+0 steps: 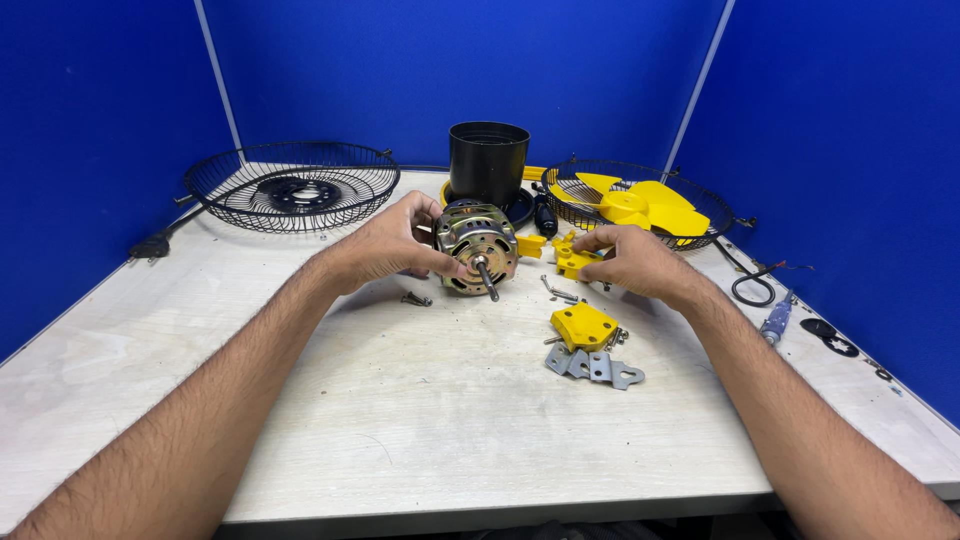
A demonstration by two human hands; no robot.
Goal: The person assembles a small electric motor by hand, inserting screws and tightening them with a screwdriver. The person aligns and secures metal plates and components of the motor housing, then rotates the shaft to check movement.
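— What does the head camera show near the worktop's (420, 420) far edge?
— The left hand (385, 245) has its fingers wrapped around a metal fan motor (475, 245), shaft pointing toward the near edge.
— And the other?
— The right hand (630, 262) pinches a small yellow plastic part (572, 260) just beside the motor. A yellow block (584, 325) and grey bracket (592, 366) lie nearer.
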